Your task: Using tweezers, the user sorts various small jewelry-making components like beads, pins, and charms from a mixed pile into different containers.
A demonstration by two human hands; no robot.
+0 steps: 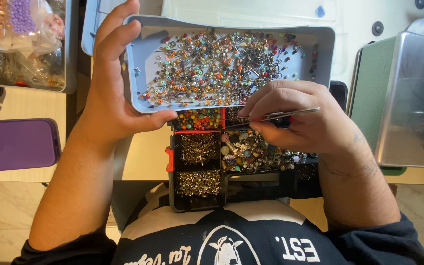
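Observation:
My left hand (111, 93) grips the left end of a shallow pale-blue tray (145, 34), held tilted above my lap. The tray is full of several small coloured beads and thin metal pins (217, 66). My right hand (295, 118) pinches a pair of metal tweezers (280, 116) pointing left, just below the tray's near rim. Under both hands sits a black compartment organiser (172, 194) with a red latch. Its cells hold round coloured beads (199, 119), metal pins (198, 148) and small metal findings (199, 182).
A purple phone (13, 145) lies on the table at left. Clear bags of beads (20, 39) sit in a box at the upper left. A grey-green metal machine (403, 98) stands at the right. A pale table surface (143, 157) lies below the tray.

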